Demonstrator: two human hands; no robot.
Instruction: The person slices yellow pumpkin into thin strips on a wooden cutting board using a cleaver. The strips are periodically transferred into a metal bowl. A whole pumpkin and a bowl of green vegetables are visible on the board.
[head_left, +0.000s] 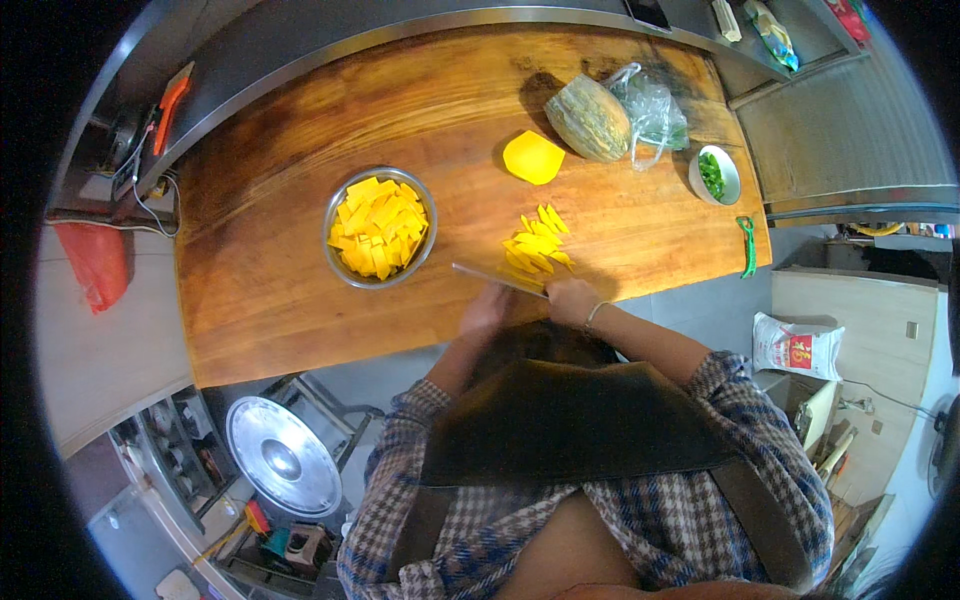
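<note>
My right hand (574, 300) grips the handle of a knife (499, 279), whose blade points left near the table's front edge. Just left of it, my left hand (486, 309) is blurred, close to the blade; whether it holds anything cannot be told. Cut yellow pumpkin pieces (536, 244) lie on the wooden table (262, 300) beyond the blade. A metal bowl (327, 251) to the left is heaped with flat pumpkin slices (379, 225). A peeled pumpkin chunk (534, 157) sits farther back, beside an unpeeled piece of pumpkin (589, 118) with green, mottled rind.
Behind the right side lies a clear plastic bag (652, 112). A white bowl (732, 176) of chopped greens and a green peeler (748, 247) are near the right edge. A raised metal-edged shelf (420, 21) borders the back. Below left is a round metal lid (283, 457).
</note>
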